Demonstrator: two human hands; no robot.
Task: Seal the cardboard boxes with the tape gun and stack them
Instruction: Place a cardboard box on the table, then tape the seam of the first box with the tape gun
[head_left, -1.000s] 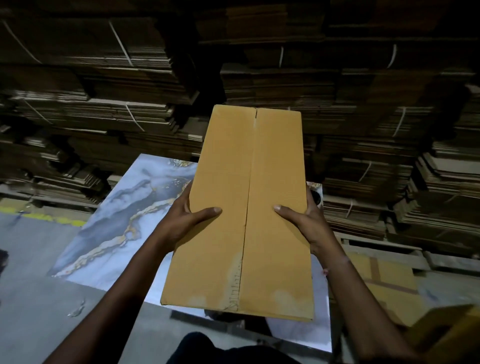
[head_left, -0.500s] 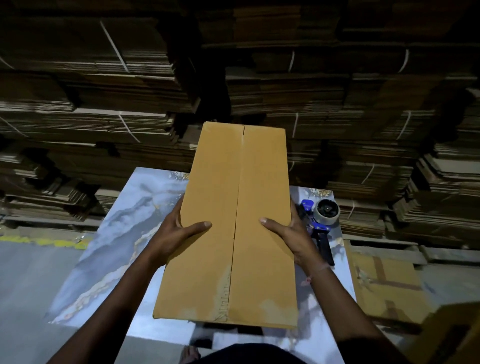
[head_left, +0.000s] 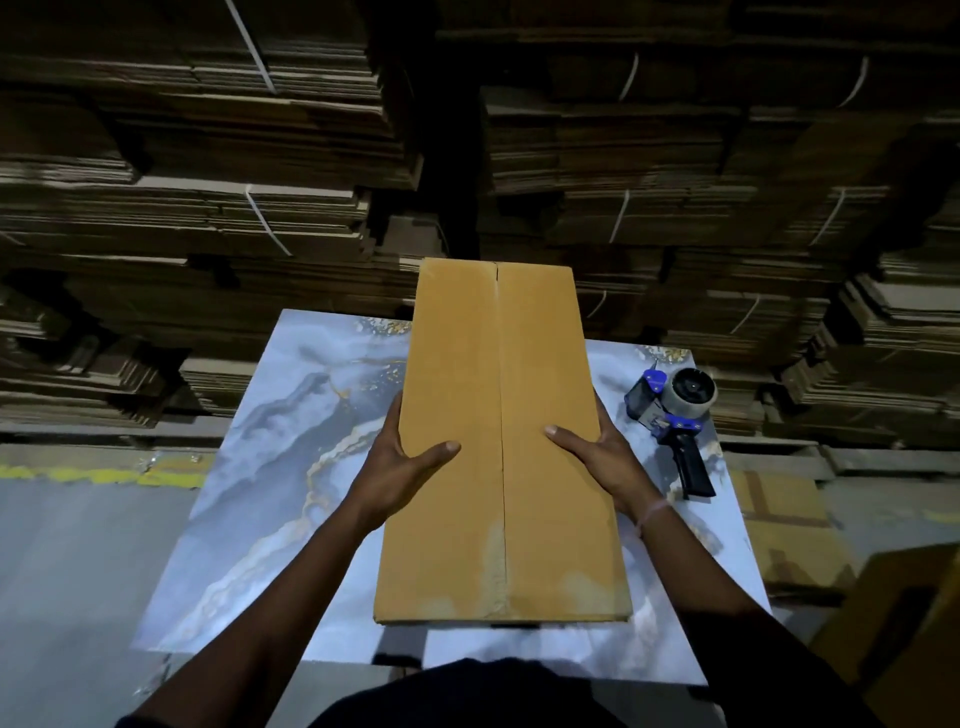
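cardboard box (head_left: 501, 441) lying over marble tabletop (head_left: 270, 467), open seam facing up for taping | left hand (head_left: 400, 462), right hand (head_left: 602, 457) gripping its sides, fingers curling under, thumbs steadying on top | tape gun (head_left: 672, 415) waiting just beside right hand

One view only: head-worn, wide-angle, looking forward and steeply down from above the near edge of the marble-patterned table (head_left: 270, 467). Close range; both forearms enter from the bottom edge of the frame. Stacks of flattened cardboard (head_left: 208, 156) beyond the table's far edge fill the upper half.
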